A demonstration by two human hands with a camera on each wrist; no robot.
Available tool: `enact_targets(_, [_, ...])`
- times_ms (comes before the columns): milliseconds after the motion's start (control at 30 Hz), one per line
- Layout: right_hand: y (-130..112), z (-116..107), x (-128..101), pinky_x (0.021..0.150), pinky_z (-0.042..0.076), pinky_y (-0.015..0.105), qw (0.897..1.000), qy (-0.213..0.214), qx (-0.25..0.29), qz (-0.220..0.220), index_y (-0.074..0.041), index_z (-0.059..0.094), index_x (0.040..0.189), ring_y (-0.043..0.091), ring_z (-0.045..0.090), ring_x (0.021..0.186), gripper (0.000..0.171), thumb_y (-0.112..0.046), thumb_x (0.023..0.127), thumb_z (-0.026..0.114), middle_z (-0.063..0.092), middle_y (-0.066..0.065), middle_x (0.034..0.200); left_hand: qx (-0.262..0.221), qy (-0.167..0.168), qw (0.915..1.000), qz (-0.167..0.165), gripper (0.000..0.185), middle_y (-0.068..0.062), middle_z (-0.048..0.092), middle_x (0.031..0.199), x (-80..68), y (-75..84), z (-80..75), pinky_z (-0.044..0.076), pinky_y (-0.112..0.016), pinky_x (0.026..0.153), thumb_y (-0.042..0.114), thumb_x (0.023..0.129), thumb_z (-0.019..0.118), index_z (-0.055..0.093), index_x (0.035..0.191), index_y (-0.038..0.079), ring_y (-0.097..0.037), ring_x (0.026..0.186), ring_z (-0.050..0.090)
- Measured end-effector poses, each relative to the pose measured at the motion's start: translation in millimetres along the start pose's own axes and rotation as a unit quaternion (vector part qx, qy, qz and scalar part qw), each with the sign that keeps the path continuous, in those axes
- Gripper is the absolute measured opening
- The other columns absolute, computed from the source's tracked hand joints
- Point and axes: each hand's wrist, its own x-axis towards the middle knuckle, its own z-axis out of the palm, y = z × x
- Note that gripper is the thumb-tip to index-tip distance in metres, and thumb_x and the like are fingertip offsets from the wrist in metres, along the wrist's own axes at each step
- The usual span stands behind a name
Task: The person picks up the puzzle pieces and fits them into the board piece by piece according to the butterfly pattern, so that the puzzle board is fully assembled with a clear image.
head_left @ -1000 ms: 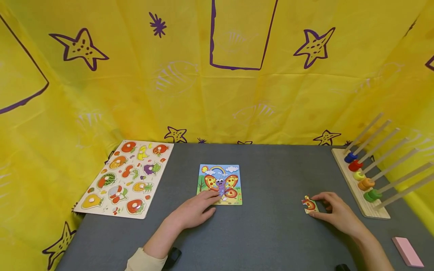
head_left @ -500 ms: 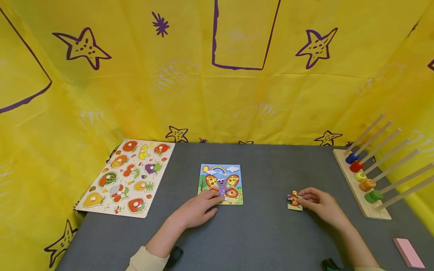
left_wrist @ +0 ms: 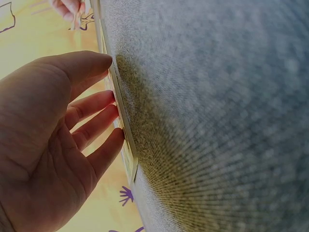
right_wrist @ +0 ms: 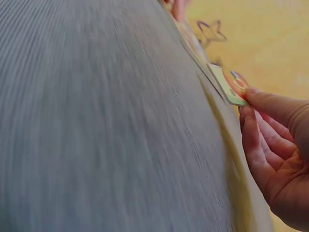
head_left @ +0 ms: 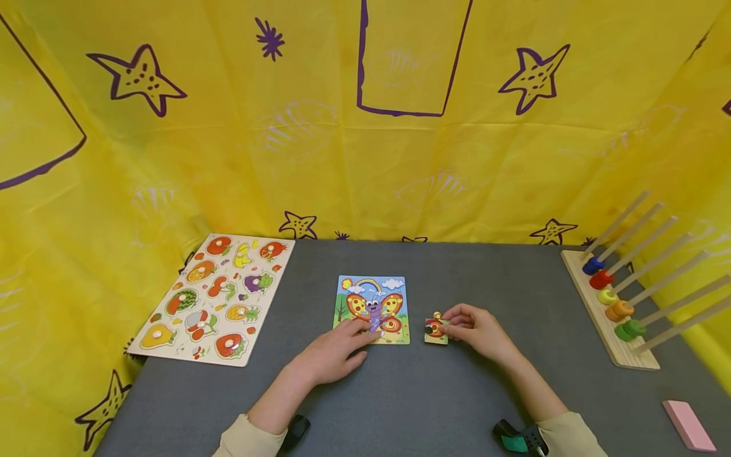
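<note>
A butterfly puzzle board [head_left: 372, 309] lies flat in the middle of the grey table [head_left: 445, 400]. My left hand [head_left: 356, 333] rests its straight fingers on the board's lower left corner; in the left wrist view those fingers [left_wrist: 96, 104] touch the board's thin edge [left_wrist: 118, 108]. Just right of the board, my right hand [head_left: 450, 324] pinches a small puzzle piece [head_left: 436, 331] with a red and orange pattern, low over the table. The right wrist view shows that piece [right_wrist: 227, 87] held at the fingertips [right_wrist: 253, 96], edge toward the board.
A fruit peg puzzle [head_left: 214, 298] lies at the left of the table. A wooden rack [head_left: 605, 320] of slanted rods with coloured rings stands at the right edge. A pink block [head_left: 688, 424] lies at the front right. Yellow cloth walls surround the table.
My right hand has carried the puzzle piece leftward across the table, from near the ring rack to just beside the butterfly board. The left hand has stayed on the board.
</note>
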Motion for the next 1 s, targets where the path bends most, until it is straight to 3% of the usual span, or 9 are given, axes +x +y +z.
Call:
enact_targets(367, [-21, 43, 28, 0.059, 0.051, 0.027, 1.0, -0.006, 0.008, -0.027, -0.009, 0.064, 0.092, 0.014, 0.062, 0.065, 0.023, -0.026, 0.079, 0.072, 0.065, 0.003, 0.079, 0.003, -0.001, 1.0, 0.001, 0.043, -0.004, 0.049, 0.124, 1.4, 0.6, -0.4, 0.042, -0.036, 0.091, 0.022, 0.091, 0.056, 0.051, 0.133, 0.018, -0.018, 0.113, 0.045])
enact_targets(667, [-32, 64, 41, 0.058, 0.044, 0.023, 0.992, 0.044, -0.098, -0.073, -0.016, 0.066, 0.085, 0.006, 0.055, 0.063, 0.014, -0.025, 0.078, 0.074, 0.06, -0.008, 0.071, 0.023, -0.005, 0.9997, 0.01, 0.046, -0.004, 0.049, 0.121, 2.4, 1.1, 1.2, 0.044, -0.035, 0.087, 0.024, 0.091, 0.056, 0.047, 0.136, 0.022, -0.018, 0.109, 0.045])
enact_targets(1000, [-29, 68, 46, 0.054, 0.039, 0.022, 0.98, 0.05, -0.136, -0.138, -0.016, 0.066, 0.078, 0.005, 0.046, 0.06, 0.013, -0.021, 0.075, 0.077, 0.051, -0.009, 0.068, 0.052, -0.006, 0.9986, 0.009, 0.043, -0.006, 0.047, 0.124, 1.7, 3.5, 2.0, 0.045, -0.038, 0.086, 0.027, 0.091, 0.056, 0.051, 0.134, 0.023, -0.021, 0.115, 0.043])
